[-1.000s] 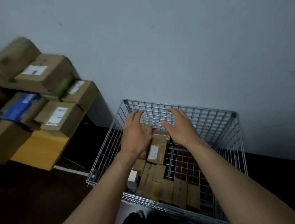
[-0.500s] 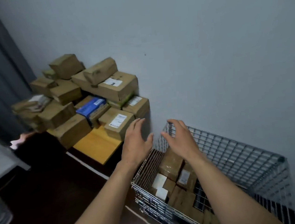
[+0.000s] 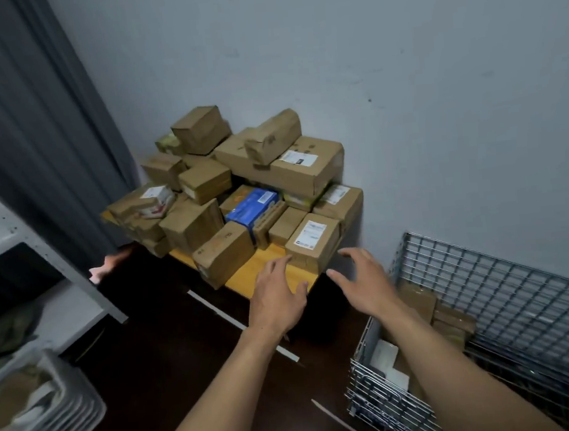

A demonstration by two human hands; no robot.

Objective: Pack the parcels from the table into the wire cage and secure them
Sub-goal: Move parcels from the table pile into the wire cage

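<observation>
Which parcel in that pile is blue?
The blue parcel, wedged low among the brown boxes just behind the front row. It alone is bright blue.

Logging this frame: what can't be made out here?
- Head view: wire cage runs off the right and bottom edges; the right forearm covers some parcels inside.
- Head view: print on the front labelled parcel is too small to read.
- Head view: table shows only its front corner; the parcel pile covers the rest.

We see a grey curtain [image 3: 45, 133] at left, a white metal shelf unit [image 3: 38, 243], white slatted baskets [image 3: 76, 402], and a dark floor [image 3: 171, 355].
</observation>
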